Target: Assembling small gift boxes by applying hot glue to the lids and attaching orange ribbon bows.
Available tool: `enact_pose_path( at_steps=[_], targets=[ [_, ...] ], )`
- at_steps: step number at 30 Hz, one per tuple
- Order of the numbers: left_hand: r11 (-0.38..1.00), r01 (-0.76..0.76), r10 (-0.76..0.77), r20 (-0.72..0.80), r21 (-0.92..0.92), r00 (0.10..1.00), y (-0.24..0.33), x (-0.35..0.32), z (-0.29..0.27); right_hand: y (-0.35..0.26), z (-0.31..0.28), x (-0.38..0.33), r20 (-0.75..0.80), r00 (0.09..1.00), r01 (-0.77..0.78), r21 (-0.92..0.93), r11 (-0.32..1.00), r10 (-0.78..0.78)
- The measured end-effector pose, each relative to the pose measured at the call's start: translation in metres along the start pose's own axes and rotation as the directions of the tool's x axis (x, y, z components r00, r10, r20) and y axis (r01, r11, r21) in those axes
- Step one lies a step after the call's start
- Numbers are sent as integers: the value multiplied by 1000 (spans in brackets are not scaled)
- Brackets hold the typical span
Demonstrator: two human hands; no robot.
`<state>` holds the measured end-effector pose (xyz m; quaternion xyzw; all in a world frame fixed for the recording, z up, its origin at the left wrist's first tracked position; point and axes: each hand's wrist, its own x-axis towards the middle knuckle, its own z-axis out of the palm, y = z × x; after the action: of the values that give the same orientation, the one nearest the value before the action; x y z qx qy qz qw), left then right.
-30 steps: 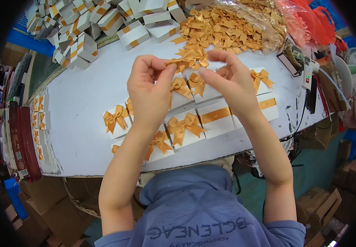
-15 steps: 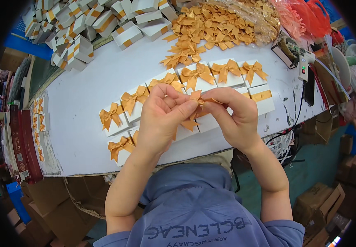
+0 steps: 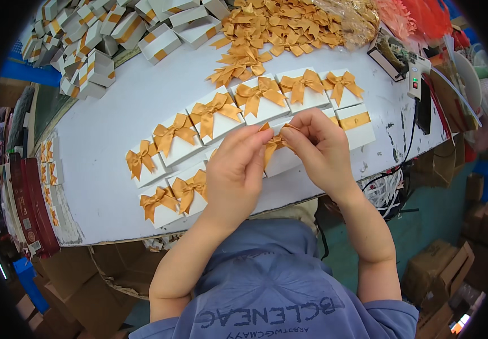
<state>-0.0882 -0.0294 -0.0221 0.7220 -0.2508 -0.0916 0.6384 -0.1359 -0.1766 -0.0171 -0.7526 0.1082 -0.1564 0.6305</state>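
Observation:
My left hand (image 3: 235, 172) and my right hand (image 3: 324, 151) are close together over the front row of white gift boxes. Both are closed in a pinch on a gold ribbon bow (image 3: 274, 149), the left fingertips on its left side and the right ones on its right. The bow lies over a white box that my hands partly cover. Behind them runs a row of boxes with gold bows (image 3: 259, 96). At the front left, two more boxes carry bows (image 3: 157, 201). The rightmost front box (image 3: 355, 135) shows only a flat gold band.
Loose gold bows (image 3: 289, 25) are heaped at the back, partly under clear plastic. White boxes with gold bands (image 3: 94, 70) pile up at the back left. A glue gun (image 3: 415, 82) with a black cable lies at the right. Small bow-topped boxes (image 3: 49, 164) line the left edge.
My hands have come slightly apart, and the bow between them now sits lower, against the box. My left palm has turned more downward. The whole view has shifted a little.

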Motion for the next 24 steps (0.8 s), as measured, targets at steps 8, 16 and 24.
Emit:
enact_pose_path(
  at_steps=[8,16,24],
  targets=[
    [895,-127,95,97,427,991,-1,-4,9,15,-4,-2,9,981,168,-544,822,-195],
    [498,-333,166,289,801,943,0,-5,12,20,-1,-2,71,945,267,-728,631,-318],
    [394,-378,254,296,838,921,-9,-10,10,-4,-3,71,64,966,243,-563,790,-251]
  ],
)
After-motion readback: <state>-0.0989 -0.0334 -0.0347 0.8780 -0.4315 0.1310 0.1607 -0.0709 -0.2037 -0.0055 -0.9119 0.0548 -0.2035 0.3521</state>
